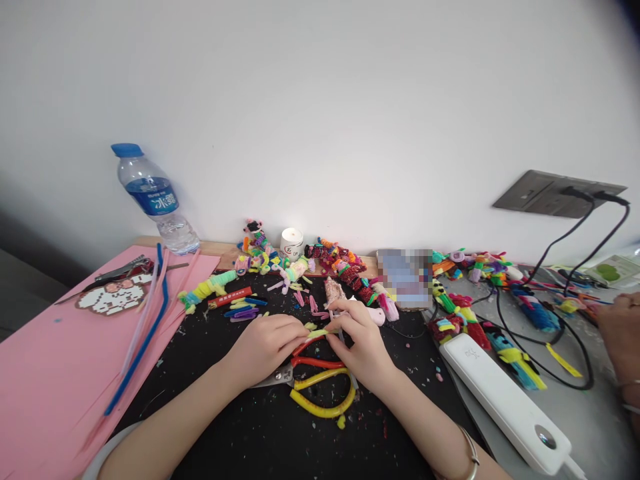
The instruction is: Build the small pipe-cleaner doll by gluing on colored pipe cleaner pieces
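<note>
The left hand (273, 343) and right hand (361, 341) both pinch a pale green strip (318, 335) between thumb and fingertips, above the red handle of the scissors (319, 363) on the black surface (260, 440).

The strip is short, so the fingers have little to hold; a loose pinch could let it slip between the handles. The metal blade lies by the left hand, partly covered, and could nick it if that hand dropped or slid. A wide sweep of the right hand might scatter the pink bits (315, 307) just beyond it. Fluff and crumbs below could cling to anything dropped.

The strip looks fuzzy and pliable. The scissors' red and yellow handles are glossy and rounded. Behind the left hand, blue, yellow and purple offcuts (245, 307) lie in a plush heap; a ringed, bumpy caterpillar (210, 290) sits beside them. On the smooth pink sheet (60, 387), a blue stem (137, 356) bends slightly.
</note>
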{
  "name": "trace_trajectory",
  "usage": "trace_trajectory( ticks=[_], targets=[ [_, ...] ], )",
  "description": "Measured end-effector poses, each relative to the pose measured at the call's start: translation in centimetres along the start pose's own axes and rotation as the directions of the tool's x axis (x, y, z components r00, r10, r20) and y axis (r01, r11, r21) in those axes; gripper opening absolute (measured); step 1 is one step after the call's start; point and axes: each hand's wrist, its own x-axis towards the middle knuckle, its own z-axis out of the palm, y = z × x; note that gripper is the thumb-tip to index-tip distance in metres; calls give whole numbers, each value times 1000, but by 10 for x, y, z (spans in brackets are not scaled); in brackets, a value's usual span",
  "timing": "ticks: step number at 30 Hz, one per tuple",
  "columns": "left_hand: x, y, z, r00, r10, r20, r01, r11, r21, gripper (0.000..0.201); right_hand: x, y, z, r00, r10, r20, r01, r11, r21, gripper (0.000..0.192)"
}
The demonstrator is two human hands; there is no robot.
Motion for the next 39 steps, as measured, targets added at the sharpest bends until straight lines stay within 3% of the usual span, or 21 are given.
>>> trace_trajectory(
  ticks=[24, 39],
  targets=[
    [0, 0, -2, 999, 33, 31, -34, 999, 8, 24, 1, 1, -3, 998, 44, 39, -46, 998, 50, 11],
    [0, 1, -2, 997, 52, 49, -53, 998, 22, 27, 3, 1, -4, 999, 6, 53, -9, 998, 66, 14]
  ],
)
